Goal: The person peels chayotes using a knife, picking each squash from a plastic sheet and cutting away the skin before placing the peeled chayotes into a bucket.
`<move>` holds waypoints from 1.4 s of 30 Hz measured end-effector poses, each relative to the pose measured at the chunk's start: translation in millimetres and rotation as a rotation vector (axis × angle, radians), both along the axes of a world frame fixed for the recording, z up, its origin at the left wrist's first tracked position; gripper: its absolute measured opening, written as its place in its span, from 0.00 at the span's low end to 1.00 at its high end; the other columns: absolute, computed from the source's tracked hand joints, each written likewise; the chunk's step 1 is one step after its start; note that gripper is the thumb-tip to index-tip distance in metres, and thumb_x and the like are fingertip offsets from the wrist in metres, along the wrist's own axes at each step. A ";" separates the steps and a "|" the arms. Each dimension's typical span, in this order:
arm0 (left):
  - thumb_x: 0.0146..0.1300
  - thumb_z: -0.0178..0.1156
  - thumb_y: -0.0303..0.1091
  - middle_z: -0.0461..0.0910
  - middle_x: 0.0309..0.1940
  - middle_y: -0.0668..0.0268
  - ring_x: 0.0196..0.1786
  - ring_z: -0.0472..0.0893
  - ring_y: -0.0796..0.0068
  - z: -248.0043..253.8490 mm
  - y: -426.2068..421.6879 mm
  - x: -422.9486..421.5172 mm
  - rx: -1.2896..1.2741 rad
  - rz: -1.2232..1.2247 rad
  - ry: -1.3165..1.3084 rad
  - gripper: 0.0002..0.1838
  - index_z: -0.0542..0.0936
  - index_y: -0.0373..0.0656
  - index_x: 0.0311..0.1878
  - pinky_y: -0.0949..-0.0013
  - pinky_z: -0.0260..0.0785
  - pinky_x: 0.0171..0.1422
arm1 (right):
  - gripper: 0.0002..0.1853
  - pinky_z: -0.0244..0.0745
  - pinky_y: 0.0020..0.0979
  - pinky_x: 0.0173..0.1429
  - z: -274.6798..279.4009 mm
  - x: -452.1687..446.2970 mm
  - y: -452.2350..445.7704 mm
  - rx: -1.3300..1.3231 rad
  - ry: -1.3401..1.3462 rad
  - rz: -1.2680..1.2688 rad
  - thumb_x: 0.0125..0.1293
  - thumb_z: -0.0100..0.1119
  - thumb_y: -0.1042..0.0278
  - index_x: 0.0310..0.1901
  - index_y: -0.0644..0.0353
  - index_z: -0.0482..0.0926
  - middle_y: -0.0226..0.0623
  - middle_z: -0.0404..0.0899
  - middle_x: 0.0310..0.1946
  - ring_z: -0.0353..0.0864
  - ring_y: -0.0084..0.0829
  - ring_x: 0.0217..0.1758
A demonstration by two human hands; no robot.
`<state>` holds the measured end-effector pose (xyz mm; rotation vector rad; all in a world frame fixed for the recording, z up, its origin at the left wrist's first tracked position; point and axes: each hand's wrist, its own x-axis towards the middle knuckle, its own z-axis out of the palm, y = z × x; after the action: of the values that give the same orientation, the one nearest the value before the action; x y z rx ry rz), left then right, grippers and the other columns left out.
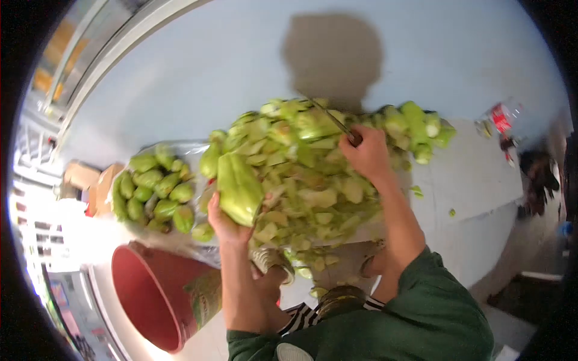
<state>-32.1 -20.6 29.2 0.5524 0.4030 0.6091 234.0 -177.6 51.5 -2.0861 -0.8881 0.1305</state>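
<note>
The left hand [226, 225], left of centre in the frame, is curled under and around a large, pale green, ridged pear-shaped vegetable [239, 189], its fingers wrapped against the lower end. The right hand [368, 155], right of centre, is closed firmly around the dark handle of a knife with a long, narrow metal blade [336, 120]; the blade slants toward the upper left, over the far part of a heap and well apart from the held vegetable.

That broad heap of cut, pale green and yellowish vegetable pieces [319, 198] fills the middle of the frame. At its upper right end lie larger bright green pieces [414, 123]. At left, whole, darker green vegetables [144, 194] sit grouped by a sheet of clear plastic [201, 146]. A red, round-mouthed bucket [174, 274] lies tilted in the lower left, and a clear plastic bottle with a red label [503, 117] is at the upper right. The view is distorted and slightly blurred, so the surface under the heap may be a low bench or the floor.
</note>
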 end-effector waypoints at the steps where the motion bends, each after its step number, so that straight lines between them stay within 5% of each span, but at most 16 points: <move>1: 0.60 0.55 0.58 0.76 0.56 0.46 0.47 0.82 0.42 -1.0 -5.7 3.4 0.044 -0.057 0.102 0.42 0.64 0.36 0.69 0.50 0.78 0.41 | 0.15 0.74 0.42 0.34 4.5 12.2 -9.9 -0.017 -0.011 -0.045 0.59 0.62 0.61 0.29 0.68 0.79 0.50 0.79 0.21 0.78 0.49 0.24; 6: 0.56 0.66 0.46 0.78 0.53 0.49 0.50 0.81 0.54 -33.6 -59.9 47.2 0.405 0.019 0.637 0.42 0.64 0.31 0.69 0.58 0.75 0.56 | 0.12 0.67 0.30 0.28 32.2 62.7 -68.7 0.333 -0.004 -0.359 0.59 0.64 0.68 0.28 0.70 0.78 0.36 0.76 0.16 0.69 0.23 0.20; 9: 0.49 0.72 0.45 0.80 0.52 0.49 0.53 0.81 0.59 -37.7 -93.6 76.4 0.901 -0.344 0.711 0.46 0.66 0.25 0.66 0.62 0.71 0.61 | 0.10 0.63 0.26 0.26 43.1 87.5 -110.8 0.451 0.025 -0.517 0.59 0.65 0.71 0.26 0.68 0.77 0.26 0.73 0.16 0.66 0.15 0.22; 15: 0.47 0.74 0.45 0.75 0.57 0.38 0.58 0.78 0.45 -43.6 -170.6 160.1 1.318 -0.619 0.657 0.49 0.63 0.29 0.69 0.55 0.71 0.62 | 0.12 0.58 0.25 0.26 29.8 129.2 -173.8 0.535 0.006 -0.612 0.59 0.65 0.72 0.23 0.65 0.74 0.21 0.69 0.17 0.63 0.14 0.22; 18: 0.48 0.73 0.48 0.74 0.54 0.33 0.55 0.77 0.36 -57.7 -211.8 211.9 1.486 -0.520 0.537 0.54 0.56 0.33 0.73 0.50 0.72 0.60 | 0.12 0.57 0.24 0.26 31.5 132.1 -186.7 0.512 0.007 -0.643 0.60 0.64 0.72 0.22 0.64 0.73 0.20 0.68 0.18 0.62 0.13 0.23; 22: 0.53 0.69 0.50 0.69 0.56 0.34 0.51 0.76 0.32 -50.2 -259.1 288.3 1.631 -0.618 0.608 0.52 0.50 0.55 0.77 0.43 0.73 0.55 | 0.13 0.55 0.24 0.26 29.6 133.5 -196.1 0.546 0.075 -0.609 0.61 0.64 0.72 0.22 0.62 0.72 0.19 0.67 0.18 0.62 0.12 0.23; 26: 0.54 0.68 0.48 0.65 0.61 0.35 0.57 0.73 0.34 -53.8 -293.4 348.0 1.717 -0.571 0.565 0.47 0.55 0.62 0.76 0.41 0.72 0.54 | 0.12 0.55 0.23 0.25 35.6 131.8 -199.9 0.589 0.108 -0.620 0.62 0.64 0.72 0.23 0.61 0.72 0.19 0.68 0.18 0.62 0.12 0.22; 28: 0.57 0.64 0.43 0.63 0.64 0.39 0.61 0.68 0.37 -72.4 -308.2 367.6 1.960 -0.408 0.481 0.39 0.62 0.65 0.74 0.40 0.68 0.59 | 0.11 0.55 0.23 0.24 34.3 137.1 -206.9 0.539 0.068 -0.631 0.62 0.65 0.71 0.24 0.60 0.73 0.20 0.70 0.18 0.63 0.13 0.20; 32: 0.66 0.53 0.39 0.62 0.70 0.49 0.70 0.61 0.43 -120.8 -341.3 395.0 2.065 -0.346 0.623 0.32 0.63 0.63 0.74 0.36 0.59 0.65 | 0.11 0.57 0.24 0.23 39.4 134.0 -201.5 0.555 0.098 -0.675 0.62 0.67 0.68 0.25 0.59 0.75 0.22 0.72 0.17 0.65 0.14 0.18; 36: 0.69 0.48 0.37 0.56 0.76 0.59 0.78 0.52 0.55 -156.6 -367.7 414.7 2.145 -0.395 0.778 0.29 0.63 0.50 0.74 0.33 0.51 0.70 | 0.12 0.55 0.24 0.22 26.6 140.6 -204.9 0.441 0.002 -0.703 0.62 0.67 0.64 0.26 0.57 0.76 0.25 0.70 0.16 0.65 0.16 0.18; 42: 0.60 0.57 0.39 0.60 0.72 0.50 0.76 0.55 0.49 -115.0 -302.6 367.1 1.989 -0.276 0.477 0.31 0.70 0.49 0.69 0.36 0.49 0.73 | 0.13 0.57 0.25 0.24 5.4 156.8 -202.4 0.489 0.042 -0.547 0.64 0.65 0.68 0.24 0.59 0.74 0.26 0.69 0.16 0.64 0.18 0.19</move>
<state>335.0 -323.2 -85.8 2.6332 0.0103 0.4279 390.8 -380.1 56.9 -1.7760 -0.2585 -0.3039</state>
